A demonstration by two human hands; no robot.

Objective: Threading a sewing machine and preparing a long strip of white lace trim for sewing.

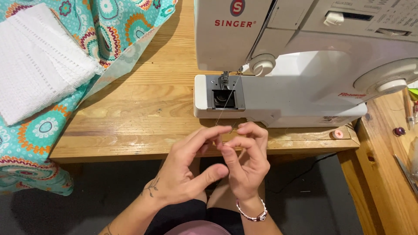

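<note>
The left hand (185,167) and the right hand (244,159) are close together, just in front of the wooden surface (139,113). The fingertips of both hands meet on a thin thread (223,111). The grip of each hand is narrow, pinched on that thread, I think, though it is very thin and hard to see there. The thread runs up from the fingers to the open bobbin hole (225,98) under the needle (224,78) of the white sewing machine (305,61). A small pink bobbin (338,134) lies on the surface by the machine's right end. Far to the left lies teal patterned fabric (39,130) with folded white lace cloth (37,65) on top.
</note>
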